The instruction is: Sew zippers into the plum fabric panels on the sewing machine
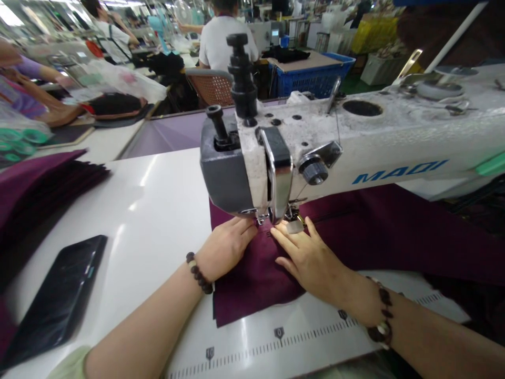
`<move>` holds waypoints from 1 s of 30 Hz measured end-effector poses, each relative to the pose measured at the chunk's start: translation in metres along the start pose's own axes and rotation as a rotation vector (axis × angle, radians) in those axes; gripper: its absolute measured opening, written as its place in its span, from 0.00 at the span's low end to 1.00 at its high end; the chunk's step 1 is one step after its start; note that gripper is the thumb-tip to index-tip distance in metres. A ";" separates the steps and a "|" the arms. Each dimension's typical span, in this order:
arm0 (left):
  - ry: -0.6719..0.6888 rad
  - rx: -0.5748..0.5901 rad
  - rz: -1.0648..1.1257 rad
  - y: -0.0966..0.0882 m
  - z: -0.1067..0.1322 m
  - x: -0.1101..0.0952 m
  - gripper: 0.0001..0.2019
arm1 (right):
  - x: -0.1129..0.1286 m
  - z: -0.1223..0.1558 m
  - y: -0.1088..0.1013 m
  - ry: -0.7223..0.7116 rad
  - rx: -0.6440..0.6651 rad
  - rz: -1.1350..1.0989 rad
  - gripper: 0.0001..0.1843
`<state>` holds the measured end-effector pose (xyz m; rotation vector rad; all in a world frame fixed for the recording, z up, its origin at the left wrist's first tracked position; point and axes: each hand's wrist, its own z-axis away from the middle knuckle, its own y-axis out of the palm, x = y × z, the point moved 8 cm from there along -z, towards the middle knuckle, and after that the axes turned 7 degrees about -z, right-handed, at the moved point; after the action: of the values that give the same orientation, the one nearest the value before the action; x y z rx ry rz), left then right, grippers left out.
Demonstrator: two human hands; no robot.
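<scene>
Maroon fabric (252,284) lies under the head of a white sewing machine (394,142), spreading off to the right. My left hand (226,247) is at the fabric's left side, fingers drawn together on the cloth beside the needle area; its fingertips are partly hidden by the machine head. Flat on the cloth, with fingers spread, rests my right hand (311,258), just in front of the presser foot (294,225). A short dark stitched mark shows on the fabric between the two hands. Each wrist wears a beaded bracelet.
A black phone (55,300) lies on the white table (138,210) at left. Behind it is a stack of maroon pieces (43,189). A ruler scale (280,342) runs along the front edge. Farther back are co-workers and a blue crate (311,79).
</scene>
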<state>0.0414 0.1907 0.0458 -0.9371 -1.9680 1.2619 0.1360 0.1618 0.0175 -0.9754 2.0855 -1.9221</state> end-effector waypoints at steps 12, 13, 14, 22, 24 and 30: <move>-0.112 0.158 0.084 0.001 0.003 0.006 0.07 | 0.001 0.001 -0.001 -0.008 -0.007 0.017 0.22; -0.150 0.193 0.092 0.000 0.004 0.005 0.05 | 0.002 0.001 -0.001 -0.010 -0.007 0.020 0.22; -0.187 0.226 0.100 0.000 0.005 0.004 0.04 | 0.002 0.001 -0.001 -0.012 -0.005 0.022 0.22; -0.291 0.278 0.017 0.001 0.008 -0.021 0.16 | 0.003 0.004 -0.001 -0.031 -0.019 0.038 0.23; -0.308 0.310 0.013 0.004 0.007 -0.021 0.18 | 0.002 0.004 -0.001 -0.031 -0.028 0.040 0.24; -0.423 0.373 0.049 -0.001 0.021 0.006 0.14 | 0.002 0.004 0.000 -0.026 -0.036 0.034 0.24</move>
<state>0.0211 0.1850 0.0401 -0.5667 -1.9137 1.8973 0.1367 0.1579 0.0178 -0.9609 2.1150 -1.8522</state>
